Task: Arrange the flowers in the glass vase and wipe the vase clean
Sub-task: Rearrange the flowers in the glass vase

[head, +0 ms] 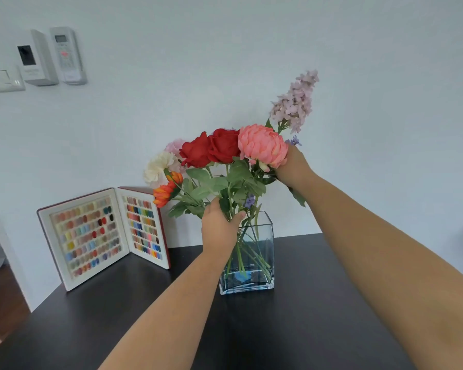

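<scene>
Clear glass forms a square-sided vase (262, 252) standing on a dark, matte table (305, 329) near a pale wall (225, 49). Green stems (247, 252) cross inside the vase, and a blue tint shows at its thick base.

From the head camera, two bare forearms reach forward from the bottom edge. The left hand (219, 225) wraps around the bunched stems just above the vase rim, thumb on the right side of the bunch, fingers curled behind the leaves. The right hand (294, 166) reaches higher and sits behind a coral pom-pom bloom (262, 145); its fingers are hidden by petals and leaves, so its grip cannot be told.

The bouquet stands in the vase and fans above it: two red roses (211, 149) with velvety folded petals, a cream ruffled carnation (157, 166), an orange daisy-like flower (167, 192) drooping at left, a pale pink bloom (174, 146) behind, and a tall lilac spike (296, 101) of small blossoms rising at upper right. Broad soft green leaves (214, 182) fill the middle.

To the left, an open hinged display case (104, 236) stands upright on the table, its two white panels filled with rows of small coloured oval nail samples. On the wall at upper left hang a white switch plate (3, 80), a small panel with a dark screen (34, 60), and a remote control in a holder (66, 56).
</scene>
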